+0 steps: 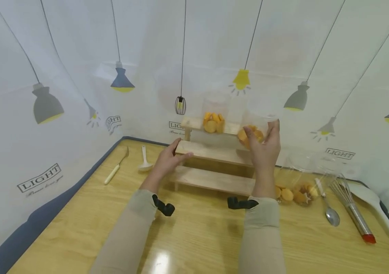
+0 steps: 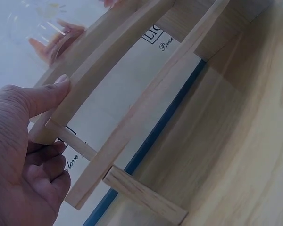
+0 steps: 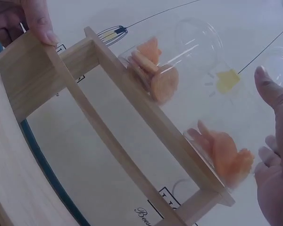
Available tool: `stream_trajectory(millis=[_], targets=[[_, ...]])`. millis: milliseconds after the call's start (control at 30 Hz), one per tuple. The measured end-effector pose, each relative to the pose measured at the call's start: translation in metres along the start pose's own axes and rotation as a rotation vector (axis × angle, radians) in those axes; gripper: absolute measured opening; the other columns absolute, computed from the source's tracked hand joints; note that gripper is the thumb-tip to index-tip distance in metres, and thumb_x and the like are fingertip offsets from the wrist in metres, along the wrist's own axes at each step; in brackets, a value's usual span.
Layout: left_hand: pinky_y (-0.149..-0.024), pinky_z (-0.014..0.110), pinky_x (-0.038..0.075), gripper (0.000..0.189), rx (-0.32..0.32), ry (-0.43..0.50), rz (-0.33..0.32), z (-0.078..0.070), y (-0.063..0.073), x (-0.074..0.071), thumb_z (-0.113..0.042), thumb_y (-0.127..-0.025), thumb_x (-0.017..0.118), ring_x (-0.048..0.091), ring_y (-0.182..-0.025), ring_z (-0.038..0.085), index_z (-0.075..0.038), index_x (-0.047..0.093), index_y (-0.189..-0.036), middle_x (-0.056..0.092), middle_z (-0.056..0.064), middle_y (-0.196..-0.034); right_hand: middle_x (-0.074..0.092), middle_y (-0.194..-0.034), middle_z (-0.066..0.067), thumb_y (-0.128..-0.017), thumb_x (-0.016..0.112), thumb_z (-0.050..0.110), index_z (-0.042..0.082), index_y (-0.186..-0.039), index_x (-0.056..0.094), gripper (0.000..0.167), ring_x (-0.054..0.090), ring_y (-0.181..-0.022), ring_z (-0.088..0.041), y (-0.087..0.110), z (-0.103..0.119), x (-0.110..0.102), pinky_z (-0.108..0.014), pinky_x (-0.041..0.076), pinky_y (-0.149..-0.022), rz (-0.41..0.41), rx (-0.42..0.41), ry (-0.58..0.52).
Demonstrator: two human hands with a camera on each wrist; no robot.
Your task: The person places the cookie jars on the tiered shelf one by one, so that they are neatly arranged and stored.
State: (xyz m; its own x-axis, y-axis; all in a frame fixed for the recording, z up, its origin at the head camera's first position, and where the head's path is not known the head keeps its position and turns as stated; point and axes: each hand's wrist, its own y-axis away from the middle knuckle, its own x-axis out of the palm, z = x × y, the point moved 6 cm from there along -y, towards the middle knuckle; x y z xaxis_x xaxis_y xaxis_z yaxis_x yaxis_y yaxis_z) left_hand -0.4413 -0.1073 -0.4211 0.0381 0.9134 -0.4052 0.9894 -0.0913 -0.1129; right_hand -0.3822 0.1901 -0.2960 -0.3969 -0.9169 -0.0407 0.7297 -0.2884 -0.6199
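A three-tier wooden shelf rack [image 1: 215, 152] stands at the back of the table. My left hand [image 1: 167, 161] grips the left end of its middle board, thumb on top and fingers below, as the left wrist view [image 2: 28, 141] shows. At the top board's right end, my right hand [image 1: 266, 146] holds a clear jar [image 1: 250, 135] of orange-brown biscuits, thumb in front and fingers at its right side. A second clear jar [image 1: 213, 121] with similar biscuits sits on the top board to its left. Both jars [image 3: 153, 77] also show in the right wrist view.
Right of the rack are more clear biscuit containers [image 1: 297, 190], a metal spoon [image 1: 332, 216], a whisk [image 1: 355, 213] and a white utensil [image 1: 369, 198] with a wooden handle. Leftward lie a white ladle [image 1: 144, 164] and a pale-handled utensil [image 1: 113, 173]. A printed curtain [image 1: 153, 45] hangs behind.
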Motion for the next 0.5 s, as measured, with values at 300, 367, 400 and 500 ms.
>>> stream_trajectory(millis=[300,367,400,500], targets=[[-0.114,0.051,0.035,0.101,-0.012,0.0,0.005,-0.001,0.0,0.0,-0.064,-0.082,0.074,0.034,-0.145,0.035,-0.025,0.025,-0.162,0.026,0.008,-0.164,0.017,-0.167,0.003,-0.094,0.071,0.04,0.018,-0.163,0.01,0.095,0.017,-0.151,-0.008,-0.008,-0.035,-0.002,-0.024,0.022,-0.119,0.034,0.124,0.022],[-0.115,0.051,0.035,0.101,-0.016,0.006,0.009,0.0,0.0,-0.001,-0.064,-0.082,0.073,0.032,-0.146,0.035,-0.025,0.024,-0.162,0.025,0.007,-0.165,0.018,-0.167,0.004,-0.095,0.069,0.04,0.015,-0.162,0.012,0.091,0.018,-0.15,-0.008,-0.008,-0.036,-0.001,-0.025,0.023,-0.12,0.039,0.104,0.037],[-0.114,0.051,0.035,0.102,-0.014,0.006,0.011,-0.001,0.0,-0.001,-0.064,-0.082,0.073,0.033,-0.146,0.036,-0.024,0.024,-0.162,0.025,0.008,-0.165,0.018,-0.167,0.003,-0.096,0.067,0.04,0.014,-0.162,0.013,0.089,0.019,-0.15,-0.008,-0.008,-0.037,-0.001,-0.025,0.023,-0.12,0.045,0.1,0.045],[-0.114,0.051,0.037,0.103,-0.009,0.01,0.013,-0.001,-0.001,-0.001,-0.066,-0.082,0.073,0.033,-0.145,0.035,-0.023,0.024,-0.162,0.026,0.009,-0.164,0.019,-0.167,0.003,-0.098,0.064,0.042,0.013,-0.162,0.015,0.086,0.02,-0.15,-0.008,-0.006,-0.04,0.001,-0.024,0.024,-0.119,0.074,0.123,0.08]])
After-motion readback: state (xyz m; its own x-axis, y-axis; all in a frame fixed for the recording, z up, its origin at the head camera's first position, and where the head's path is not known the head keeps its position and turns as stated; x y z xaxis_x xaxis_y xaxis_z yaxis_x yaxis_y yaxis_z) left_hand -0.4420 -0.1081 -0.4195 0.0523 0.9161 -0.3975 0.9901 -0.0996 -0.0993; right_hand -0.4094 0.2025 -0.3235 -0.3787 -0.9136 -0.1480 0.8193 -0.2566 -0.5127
